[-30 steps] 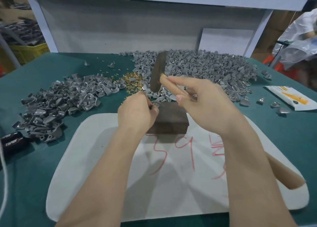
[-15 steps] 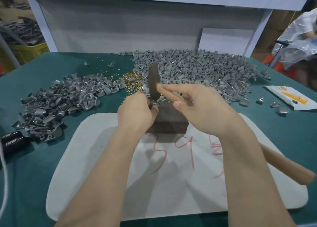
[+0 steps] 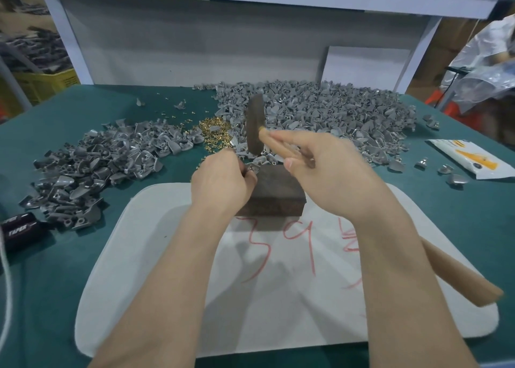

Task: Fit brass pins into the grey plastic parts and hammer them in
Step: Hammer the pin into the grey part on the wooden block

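Note:
My left hand (image 3: 221,177) pinches a small grey plastic part (image 3: 253,168) against the top left edge of a dark block (image 3: 274,193). My right hand (image 3: 326,172) grips the wooden handle of a hammer, whose dark head (image 3: 255,126) hangs raised above the part. The handle's far end (image 3: 459,275) sticks out past my right forearm. A small heap of brass pins (image 3: 213,133) lies behind my left hand. Any pin in the held part is too small to see.
A heap of grey parts (image 3: 92,170) lies at the left and a bigger heap (image 3: 320,114) at the back. The block stands on a white mat (image 3: 156,270) with red marks. A black roll (image 3: 19,229) sits far left, a white packet (image 3: 471,156) far right.
The hammer head came down close to the part half a second ago and has since risen again. My left hand has stayed on the part at the block.

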`<state>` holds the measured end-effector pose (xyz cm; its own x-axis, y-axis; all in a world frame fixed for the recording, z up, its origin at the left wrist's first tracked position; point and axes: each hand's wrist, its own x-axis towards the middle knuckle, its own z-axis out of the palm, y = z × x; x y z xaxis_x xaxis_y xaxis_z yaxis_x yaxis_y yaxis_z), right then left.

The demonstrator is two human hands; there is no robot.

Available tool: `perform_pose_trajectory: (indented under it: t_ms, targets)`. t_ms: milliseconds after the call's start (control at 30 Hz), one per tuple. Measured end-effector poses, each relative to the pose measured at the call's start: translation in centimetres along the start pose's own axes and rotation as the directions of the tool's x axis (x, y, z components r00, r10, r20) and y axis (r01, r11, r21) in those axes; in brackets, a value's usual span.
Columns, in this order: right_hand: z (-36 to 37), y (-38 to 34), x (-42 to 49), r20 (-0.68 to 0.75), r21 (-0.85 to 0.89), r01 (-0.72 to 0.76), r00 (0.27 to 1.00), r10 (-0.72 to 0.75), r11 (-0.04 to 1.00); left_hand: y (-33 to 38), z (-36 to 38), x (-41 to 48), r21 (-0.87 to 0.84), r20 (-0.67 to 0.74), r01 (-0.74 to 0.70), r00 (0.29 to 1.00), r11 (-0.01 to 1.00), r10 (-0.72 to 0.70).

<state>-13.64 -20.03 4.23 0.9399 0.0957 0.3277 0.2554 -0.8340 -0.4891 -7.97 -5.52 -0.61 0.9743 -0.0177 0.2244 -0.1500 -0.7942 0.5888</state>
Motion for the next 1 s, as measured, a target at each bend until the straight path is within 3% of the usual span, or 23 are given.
perform_pose_trajectory:
  t_ms: [133,367,1000]
  targets:
    - [0.7,0.1,0.3,-0.067,0.114,0.028,0.998,-0.02,0.993,0.1,-0.1,0.0,0.006,0.002,-0.011,1.0,1.0,0.01]
    - [3.1,0.9,1.3,-0.066,-0.101,-0.171,0.984,0.165,0.98,0.3,-0.5,0.1,-0.041,0.159,-0.08,0.983,0.996,0.086]
    - [4.9,0.1,1.8,-0.066,-0.165,-0.212,0.977,0.204,0.963,0.3,-0.5,0.0,-0.07,0.157,-0.107,0.981,0.992,0.117]
